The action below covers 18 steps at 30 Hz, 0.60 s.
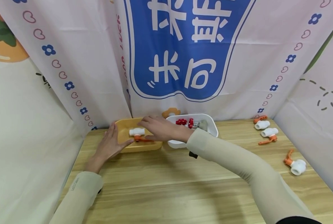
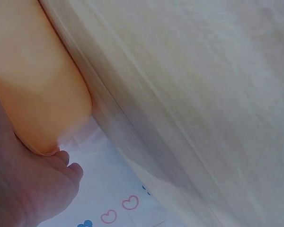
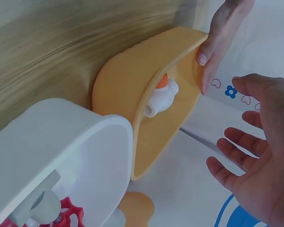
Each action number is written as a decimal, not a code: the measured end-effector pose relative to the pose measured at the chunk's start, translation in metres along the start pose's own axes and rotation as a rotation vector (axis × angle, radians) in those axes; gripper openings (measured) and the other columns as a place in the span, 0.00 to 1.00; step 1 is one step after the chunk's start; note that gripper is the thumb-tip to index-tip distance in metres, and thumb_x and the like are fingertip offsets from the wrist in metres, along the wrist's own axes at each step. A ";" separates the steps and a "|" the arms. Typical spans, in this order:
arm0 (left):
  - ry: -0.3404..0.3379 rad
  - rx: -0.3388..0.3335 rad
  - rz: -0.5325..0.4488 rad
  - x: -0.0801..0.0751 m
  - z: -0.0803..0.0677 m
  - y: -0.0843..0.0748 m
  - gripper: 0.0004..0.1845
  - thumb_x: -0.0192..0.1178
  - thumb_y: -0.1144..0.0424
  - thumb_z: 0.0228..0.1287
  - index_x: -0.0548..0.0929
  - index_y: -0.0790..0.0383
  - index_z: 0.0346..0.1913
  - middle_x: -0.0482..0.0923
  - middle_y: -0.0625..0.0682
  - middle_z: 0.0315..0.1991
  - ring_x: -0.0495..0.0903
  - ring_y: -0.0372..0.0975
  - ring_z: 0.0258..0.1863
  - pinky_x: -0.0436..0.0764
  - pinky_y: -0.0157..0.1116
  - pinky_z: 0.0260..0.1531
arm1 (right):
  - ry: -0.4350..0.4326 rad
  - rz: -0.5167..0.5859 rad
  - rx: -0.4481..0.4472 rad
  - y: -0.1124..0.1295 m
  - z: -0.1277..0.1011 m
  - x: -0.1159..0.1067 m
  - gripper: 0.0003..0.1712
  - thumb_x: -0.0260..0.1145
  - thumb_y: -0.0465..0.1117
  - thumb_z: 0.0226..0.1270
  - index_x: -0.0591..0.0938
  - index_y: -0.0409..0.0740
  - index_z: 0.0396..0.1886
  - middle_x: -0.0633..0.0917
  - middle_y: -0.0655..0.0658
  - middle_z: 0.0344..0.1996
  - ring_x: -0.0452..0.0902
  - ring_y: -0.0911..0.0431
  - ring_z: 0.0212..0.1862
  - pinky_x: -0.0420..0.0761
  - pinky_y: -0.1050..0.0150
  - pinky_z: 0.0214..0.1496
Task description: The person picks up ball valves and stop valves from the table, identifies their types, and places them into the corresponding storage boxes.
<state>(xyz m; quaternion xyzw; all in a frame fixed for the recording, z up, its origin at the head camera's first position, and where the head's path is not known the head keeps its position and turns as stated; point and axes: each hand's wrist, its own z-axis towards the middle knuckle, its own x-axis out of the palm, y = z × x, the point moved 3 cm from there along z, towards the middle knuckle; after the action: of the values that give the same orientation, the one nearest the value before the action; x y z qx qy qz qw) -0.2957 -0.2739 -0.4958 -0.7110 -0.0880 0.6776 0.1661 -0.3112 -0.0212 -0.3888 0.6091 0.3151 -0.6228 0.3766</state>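
Note:
A yellow-orange tray (image 1: 121,130) stands at the back left of the table and holds a white ball valve (image 1: 137,132) with an orange lever. My left hand (image 1: 107,144) rests against the tray's left end, fingers extended and thumb reaching toward the front rim. In the left wrist view, its fingertips show beside the tray's wall (image 2: 42,80). Over the tray's right part is my right hand (image 1: 162,128). The right wrist view shows this hand (image 3: 270,156) with spread, slightly bent fingers and nothing between them, apart from the valve.
Touching the yellow-orange tray on the right, a white tray (image 1: 212,126) holds red-handled valves (image 1: 191,123) and greyish fittings. Several white valves with orange levers (image 1: 269,133) lie along the table's right side. A printed cloth (image 1: 105,62) hangs behind the table (image 1: 155,193).

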 end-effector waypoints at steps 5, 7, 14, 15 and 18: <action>0.003 -0.005 -0.004 0.000 0.001 0.000 0.69 0.48 0.19 0.68 0.31 0.74 0.82 0.22 0.67 0.85 0.34 0.64 0.84 0.39 0.62 0.82 | -0.006 -0.011 -0.011 -0.001 -0.016 -0.003 0.38 0.72 0.54 0.74 0.74 0.46 0.77 0.79 0.45 0.69 0.73 0.51 0.69 0.75 0.57 0.75; 0.001 -0.003 -0.005 0.000 0.001 0.000 0.69 0.48 0.19 0.68 0.31 0.74 0.82 0.22 0.67 0.85 0.34 0.64 0.84 0.40 0.62 0.82 | -0.001 -0.010 -0.010 -0.003 -0.022 -0.004 0.37 0.72 0.54 0.74 0.74 0.46 0.77 0.79 0.45 0.69 0.73 0.51 0.70 0.74 0.56 0.76; -0.015 0.014 0.006 0.001 -0.002 0.000 0.69 0.50 0.21 0.68 0.32 0.76 0.82 0.23 0.67 0.85 0.35 0.63 0.84 0.40 0.61 0.82 | 0.020 0.024 -0.001 -0.006 -0.047 -0.001 0.37 0.72 0.53 0.74 0.73 0.48 0.77 0.77 0.46 0.70 0.72 0.51 0.70 0.76 0.54 0.73; -0.016 0.016 0.008 0.001 -0.002 0.000 0.69 0.50 0.21 0.68 0.33 0.76 0.82 0.23 0.67 0.85 0.35 0.64 0.84 0.40 0.61 0.82 | 0.022 0.027 0.001 -0.007 -0.050 0.000 0.37 0.72 0.53 0.74 0.73 0.48 0.77 0.77 0.46 0.70 0.72 0.51 0.70 0.77 0.54 0.72; -0.018 0.021 0.009 0.001 -0.002 0.000 0.69 0.50 0.21 0.68 0.33 0.76 0.82 0.24 0.67 0.85 0.36 0.64 0.84 0.40 0.61 0.82 | 0.026 0.029 0.005 -0.009 -0.060 0.001 0.37 0.73 0.52 0.73 0.73 0.48 0.77 0.77 0.45 0.70 0.72 0.50 0.70 0.77 0.53 0.73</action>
<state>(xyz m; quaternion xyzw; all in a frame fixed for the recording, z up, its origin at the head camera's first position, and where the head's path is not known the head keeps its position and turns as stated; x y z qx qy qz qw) -0.2942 -0.2743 -0.4964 -0.7033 -0.0792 0.6858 0.1698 -0.2881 0.0343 -0.3940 0.6228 0.3094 -0.6099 0.3799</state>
